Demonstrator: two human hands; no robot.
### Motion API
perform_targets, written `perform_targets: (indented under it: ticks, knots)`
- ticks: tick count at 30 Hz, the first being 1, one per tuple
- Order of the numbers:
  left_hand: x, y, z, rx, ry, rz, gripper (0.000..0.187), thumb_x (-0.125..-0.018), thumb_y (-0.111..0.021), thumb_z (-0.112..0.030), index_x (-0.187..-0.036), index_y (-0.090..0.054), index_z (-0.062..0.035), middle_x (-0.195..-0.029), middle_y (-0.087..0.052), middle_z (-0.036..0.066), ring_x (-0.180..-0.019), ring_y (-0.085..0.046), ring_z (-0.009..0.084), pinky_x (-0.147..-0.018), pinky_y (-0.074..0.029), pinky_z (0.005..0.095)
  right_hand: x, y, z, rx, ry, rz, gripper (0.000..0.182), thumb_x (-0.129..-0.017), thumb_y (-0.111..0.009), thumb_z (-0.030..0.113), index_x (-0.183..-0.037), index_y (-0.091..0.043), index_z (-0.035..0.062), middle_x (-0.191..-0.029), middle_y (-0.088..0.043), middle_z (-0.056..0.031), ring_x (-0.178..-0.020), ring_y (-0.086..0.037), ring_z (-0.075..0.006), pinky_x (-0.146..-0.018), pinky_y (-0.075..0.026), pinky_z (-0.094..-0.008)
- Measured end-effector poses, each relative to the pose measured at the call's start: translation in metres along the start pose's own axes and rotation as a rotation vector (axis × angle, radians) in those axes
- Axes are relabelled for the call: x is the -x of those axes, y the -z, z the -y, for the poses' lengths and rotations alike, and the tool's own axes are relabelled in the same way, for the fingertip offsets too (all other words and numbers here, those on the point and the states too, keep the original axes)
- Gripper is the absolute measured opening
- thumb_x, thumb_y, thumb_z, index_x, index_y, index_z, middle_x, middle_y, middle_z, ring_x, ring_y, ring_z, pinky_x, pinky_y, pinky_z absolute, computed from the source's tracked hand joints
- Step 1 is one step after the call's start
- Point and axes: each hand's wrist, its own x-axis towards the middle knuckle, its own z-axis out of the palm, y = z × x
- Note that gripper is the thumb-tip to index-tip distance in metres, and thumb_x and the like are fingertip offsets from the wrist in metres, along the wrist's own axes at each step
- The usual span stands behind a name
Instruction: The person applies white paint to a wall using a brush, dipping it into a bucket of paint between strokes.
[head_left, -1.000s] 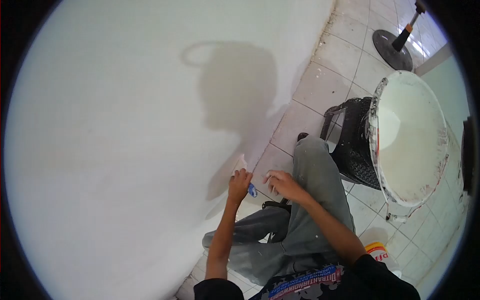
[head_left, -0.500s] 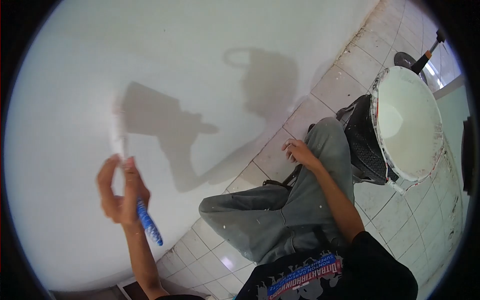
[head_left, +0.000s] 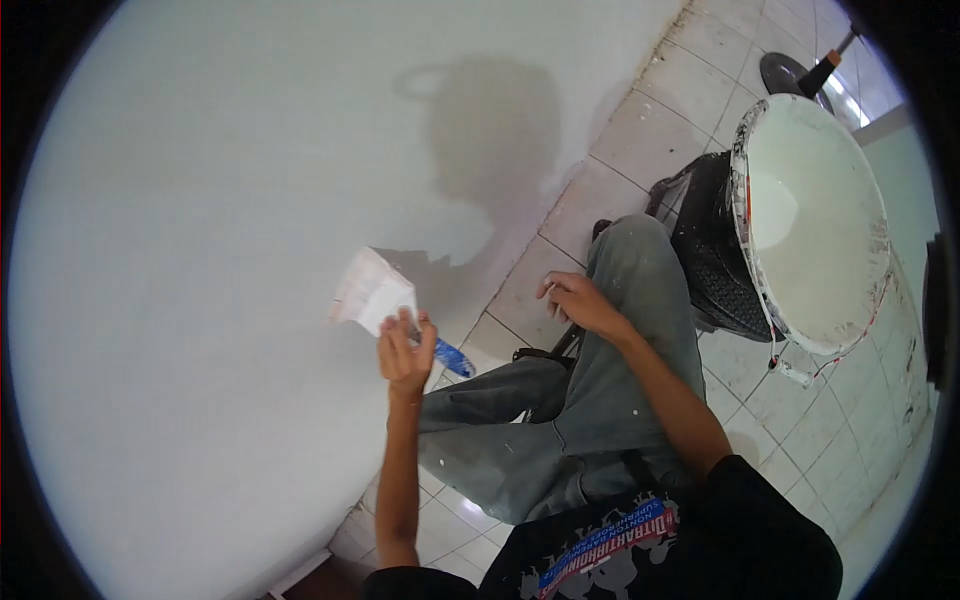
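Note:
A wide paintbrush [head_left: 375, 287] with white-coated bristles and a blue speckled handle is in my left hand [head_left: 405, 352], fingers closed around the base of its head. The bristles lie close against the pale wall [head_left: 200, 300], tips pointing up and left, and the handle slants down toward my leg. My right hand [head_left: 582, 302] hangs over my knee, holding nothing, its fingers loosely bent and a little apart, with white flecks on them. Right of my knee, a large bucket [head_left: 741, 190] with a paint-smeared rim shows pale paint inside.
A black woven-textured seat or stand [head_left: 718, 265] is beside the bucket. Behind it, a pole with a round dark base [head_left: 785, 75] stands on the white tiled floor [head_left: 660, 130]. The wall meets the floor along a diagonal edge. My bent legs [head_left: 640, 330] occupy the middle.
My left hand has brought the brush right and downward across the wall, nearer my knee, and the brush head now tilts left. My right hand stays on the knee; the view has shifted slightly.

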Motion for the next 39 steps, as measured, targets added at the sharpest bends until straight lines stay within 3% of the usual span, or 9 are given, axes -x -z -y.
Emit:
perform_targets:
  ticks: [4,10,12,19,20,23,24,32,39]
  knots:
    - [0.031,-0.059,-0.048,0.041,-0.036,0.117,0.008,-0.082,-0.071,-0.014,-0.08,-0.063,-0.0129,-0.094,-0.064,0.011,-0.077,-0.062,0.0271,-0.066,-0.054,0.0346,0.001,-0.002,0.013,0.001,-0.009,-0.026,0.025,-0.085,-0.042,0.012,-0.097,-0.062,0.0017,-0.07,-0.062,-0.0106,-0.063,-0.059,-0.018,-0.057,-0.046,-0.0336]
    - [0.083,-0.134,-0.106,0.225,-0.101,0.384,0.007,-0.082,-0.065,-0.011,-0.082,-0.058,-0.0139,-0.09,-0.058,0.007,-0.082,-0.058,0.0242,-0.066,-0.051,0.0318,0.006,-0.007,0.04,-0.032,0.018,-0.015,0.019,-0.089,-0.044,0.005,-0.098,-0.06,0.0008,-0.071,-0.059,-0.0056,-0.061,-0.053,-0.0109,-0.056,-0.043,-0.0266]
    - [0.088,-0.157,-0.123,0.258,-0.126,0.448,0.012,-0.086,-0.062,-0.012,-0.079,-0.052,-0.0155,-0.078,-0.051,0.004,-0.075,-0.054,0.0205,-0.062,-0.048,0.0295,0.008,-0.003,0.055,-0.044,0.039,-0.01,0.019,-0.089,-0.043,0.005,-0.099,-0.059,0.0012,-0.07,-0.059,-0.0056,-0.062,-0.053,-0.0113,-0.058,-0.043,-0.027]
    - [0.125,-0.234,-0.171,0.359,-0.225,0.718,0.012,-0.082,-0.058,-0.013,-0.08,-0.047,-0.0165,-0.08,-0.045,0.002,-0.073,-0.051,0.0176,-0.059,-0.044,0.0279,0.016,0.014,0.084,-0.218,-0.089,0.047,0.018,-0.09,-0.044,0.004,-0.103,-0.057,0.0018,-0.072,-0.058,-0.0062,-0.066,-0.054,-0.0133,-0.063,-0.043,-0.028]
    - [0.127,-0.242,-0.176,0.354,-0.24,0.726,0.012,-0.082,-0.059,-0.013,-0.08,-0.047,-0.0166,-0.081,-0.045,0.002,-0.073,-0.051,0.0177,-0.059,-0.045,0.0278,0.015,0.014,0.086,-0.241,-0.076,0.044,0.014,-0.09,-0.048,0.007,-0.1,-0.056,0.001,-0.069,-0.057,-0.0118,-0.063,-0.057,-0.0201,-0.06,-0.043,-0.0344]
    - [0.132,-0.26,-0.192,0.37,-0.272,0.756,0.012,-0.081,-0.058,-0.013,-0.08,-0.047,-0.0164,-0.082,-0.045,0.002,-0.074,-0.051,0.018,-0.058,-0.045,0.0275,0.014,0.016,0.087,-0.318,-0.108,0.086,0.018,-0.09,-0.045,0.006,-0.104,-0.057,0.0019,-0.076,-0.058,-0.0065,-0.069,-0.057,-0.0146,-0.065,-0.045,-0.0292]
    - [0.134,-0.266,-0.196,0.393,-0.274,0.769,0.011,-0.081,-0.058,-0.012,-0.08,-0.047,-0.0161,-0.083,-0.045,0.003,-0.074,-0.052,0.0181,-0.058,-0.046,0.0277,0.013,0.011,0.082,-0.378,-0.064,0.028,0.013,-0.092,-0.047,0.008,-0.099,-0.054,-0.0004,-0.074,-0.059,-0.0118,-0.066,-0.058,-0.0191,-0.062,-0.045,-0.0332]
    - [0.125,-0.286,-0.21,0.633,-0.162,0.961,0.011,-0.079,-0.057,-0.006,-0.086,-0.051,-0.011,-0.096,-0.047,0.008,-0.09,-0.053,0.0257,-0.061,-0.056,0.0325,0.004,0.016,0.085,-0.499,-0.132,0.046,0.011,-0.091,-0.045,0.005,-0.093,-0.055,-0.0001,-0.074,-0.059,-0.0089,-0.068,-0.058,-0.0155,-0.063,-0.045,-0.0309]
    - [0.1,-0.271,-0.196,0.732,-0.141,0.909,0.013,-0.078,-0.058,-0.004,-0.088,-0.051,-0.0083,-0.097,-0.046,0.011,-0.094,-0.052,0.0304,-0.059,-0.056,0.0364,0.001,0.01,0.081,-0.543,-0.135,0.081,0.012,-0.086,-0.043,0.001,-0.088,-0.055,0.0004,-0.072,-0.056,-0.0053,-0.067,-0.054,-0.0138,-0.061,-0.043,-0.0286]
